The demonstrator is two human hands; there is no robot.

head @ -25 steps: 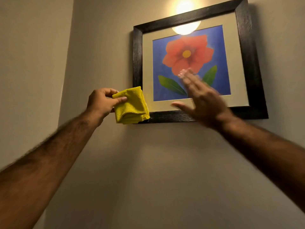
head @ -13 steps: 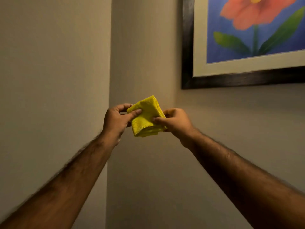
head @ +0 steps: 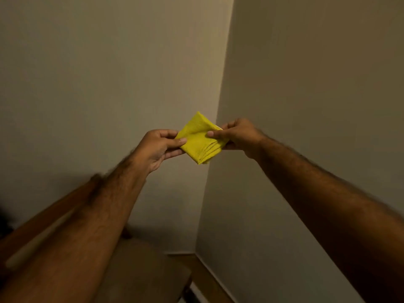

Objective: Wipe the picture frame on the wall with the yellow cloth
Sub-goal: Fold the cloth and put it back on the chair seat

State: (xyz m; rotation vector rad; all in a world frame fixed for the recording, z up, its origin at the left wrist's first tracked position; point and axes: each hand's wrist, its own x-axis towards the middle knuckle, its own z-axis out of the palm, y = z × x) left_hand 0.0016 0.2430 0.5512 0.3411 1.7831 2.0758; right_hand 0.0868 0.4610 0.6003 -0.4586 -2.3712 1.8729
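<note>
A folded yellow cloth (head: 200, 139) hangs in the air in front of the wall corner, held between both hands. My left hand (head: 158, 147) pinches its left corner with thumb and fingers. My right hand (head: 237, 136) pinches its right corner the same way. Several folded layers show along the cloth's lower right edge. The picture frame is out of view.
Two plain beige walls meet at a corner (head: 218, 127) just behind the cloth. A wooden rail or furniture edge (head: 50, 215) runs diagonally at the lower left. A cushioned seat (head: 144, 270) and a strip of wooden floor (head: 203, 278) lie below.
The view has dropped down and the picture frame has left it. My right hand came off the picture and joined my left hand on the cloth, which both hands now hold lower.
</note>
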